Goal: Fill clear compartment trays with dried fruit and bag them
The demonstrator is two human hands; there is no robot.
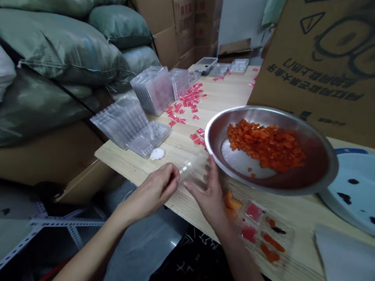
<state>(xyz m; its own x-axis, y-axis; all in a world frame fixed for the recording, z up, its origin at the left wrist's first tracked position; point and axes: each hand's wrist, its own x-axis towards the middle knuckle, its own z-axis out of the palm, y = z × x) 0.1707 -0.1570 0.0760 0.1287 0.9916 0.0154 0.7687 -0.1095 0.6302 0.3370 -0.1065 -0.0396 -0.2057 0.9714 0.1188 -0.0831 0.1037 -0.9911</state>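
My left hand (164, 181) is closed, thumb and fingers pinching the near left edge of a clear plastic piece (190, 168). That piece is blurred, and I cannot tell whether it is a box or a lid. On its other side, my right hand (211, 194) grips it between the thumb and curved fingers. Just right of that hand, a clear compartment tray (253, 255) holds red packets and orange pieces, with a dark piece in one section. Orange slices (232, 204) lie partly hidden behind my right wrist. A steel bowl (322, 177) of chopped orange pieces (266, 144) stands beyond my right hand.
Stacked clear plastic boxes (154, 90) line the table's left edge, near a white lump (157, 154). Red packets (191, 96) are scattered along the table (221, 94). At right are a light-blue basin (371, 183) and a large carton (328, 71). Sacks (51, 44) are piled at left.
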